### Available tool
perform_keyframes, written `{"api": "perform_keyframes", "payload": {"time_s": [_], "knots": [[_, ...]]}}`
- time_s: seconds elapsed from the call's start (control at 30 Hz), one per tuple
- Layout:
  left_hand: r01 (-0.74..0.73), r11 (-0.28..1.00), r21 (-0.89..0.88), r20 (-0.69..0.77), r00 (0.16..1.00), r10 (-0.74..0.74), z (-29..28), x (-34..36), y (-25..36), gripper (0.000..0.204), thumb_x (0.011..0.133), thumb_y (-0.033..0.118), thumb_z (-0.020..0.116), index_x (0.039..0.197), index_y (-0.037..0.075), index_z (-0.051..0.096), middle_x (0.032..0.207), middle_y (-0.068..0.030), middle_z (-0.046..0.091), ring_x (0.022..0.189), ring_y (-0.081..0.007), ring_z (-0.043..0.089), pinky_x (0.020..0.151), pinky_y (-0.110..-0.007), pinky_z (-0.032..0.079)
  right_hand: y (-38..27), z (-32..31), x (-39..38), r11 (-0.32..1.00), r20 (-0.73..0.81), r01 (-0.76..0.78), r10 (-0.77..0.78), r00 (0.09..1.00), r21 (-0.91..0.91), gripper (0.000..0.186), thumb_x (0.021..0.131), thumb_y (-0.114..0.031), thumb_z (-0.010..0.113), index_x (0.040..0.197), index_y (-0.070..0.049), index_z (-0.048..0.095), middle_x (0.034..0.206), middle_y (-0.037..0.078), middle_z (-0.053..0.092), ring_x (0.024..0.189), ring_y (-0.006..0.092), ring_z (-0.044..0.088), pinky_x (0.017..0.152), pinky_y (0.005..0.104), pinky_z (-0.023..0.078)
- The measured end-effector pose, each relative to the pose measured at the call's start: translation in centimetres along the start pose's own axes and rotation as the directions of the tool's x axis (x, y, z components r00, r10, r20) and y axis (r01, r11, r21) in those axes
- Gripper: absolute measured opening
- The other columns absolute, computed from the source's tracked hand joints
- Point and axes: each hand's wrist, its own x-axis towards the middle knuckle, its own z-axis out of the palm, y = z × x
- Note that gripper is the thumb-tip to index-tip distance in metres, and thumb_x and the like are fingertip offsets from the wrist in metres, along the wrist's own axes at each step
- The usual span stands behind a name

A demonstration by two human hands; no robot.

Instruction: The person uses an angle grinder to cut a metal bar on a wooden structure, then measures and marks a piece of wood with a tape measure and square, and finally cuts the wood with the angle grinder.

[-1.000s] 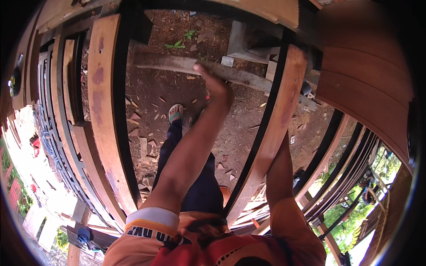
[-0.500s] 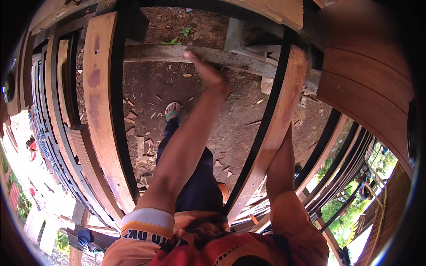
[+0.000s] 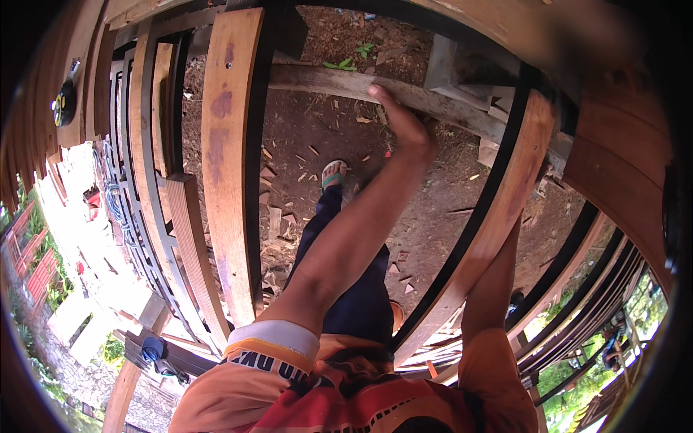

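Note:
My left hand [image 3: 408, 128] is at a long, weathered grey wooden beam [image 3: 317, 79] that runs crosswise between two wooden members. Its thumb lies against the beam, while the other fingers are hidden and seem to curl round it. My right forearm [image 3: 494, 292] passes behind the slanting wooden beam [image 3: 498, 209] on the right, which hides the right hand completely. On the left stands a brown plank [image 3: 229, 144] with dark purplish stains and a dark edge.
Below is brown soil [image 3: 303, 130] strewn with wood chips and broken reddish pieces. My sandalled foot [image 3: 334, 173] stands there. More slats [image 3: 191, 238] run along the left. A tape measure [image 3: 63, 106] hangs far left; brown panelling [image 3: 613, 159] closes in the right.
The view has swung left, so the frame and my arms appear farther right. My left hand stays at the same spot on the grey beam.

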Motion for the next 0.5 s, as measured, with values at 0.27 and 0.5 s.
{"api": "perform_keyframes", "payload": {"time_s": [0.27, 0.5], "knots": [[0.005, 1.0, 0.014, 0.068, 0.998, -0.006, -0.3, -0.3, -1.5, 0.119, 0.08, 0.096, 0.032, 0.165, 0.016, 0.006, 0.17, -0.0125, 0.011, 0.155, -0.0347, 0.015, 0.123, -0.056, 0.015, -0.2, -0.1, 1.0, 0.999, -0.004, 0.017, -0.017, 1.0, 0.027, 0.081, 0.094, -0.055, 0.056, 0.157, -0.009, 0.031, 0.128, 0.02, 0.05, 0.116, 0.0361, 0.056, 0.096, 0.0493, 0.052], [-0.039, 0.998, 0.055, 0.081, 0.996, 0.035, 0.4, -1.3, -1.4, 0.12, 0.081, 0.095, 0.033, 0.165, 0.014, 0.005, 0.17, -0.0133, 0.011, 0.155, -0.035, 0.015, 0.124, -0.056, 0.013, -0.5, 0.3, 1.8, 0.999, -0.001, 0.036, -0.036, 0.999, 0.039, 0.078, 0.095, -0.053, 0.056, 0.156, -0.01, 0.032, 0.126, 0.02, 0.05, 0.114, 0.036, 0.057, 0.094, 0.0489, 0.053]]}}
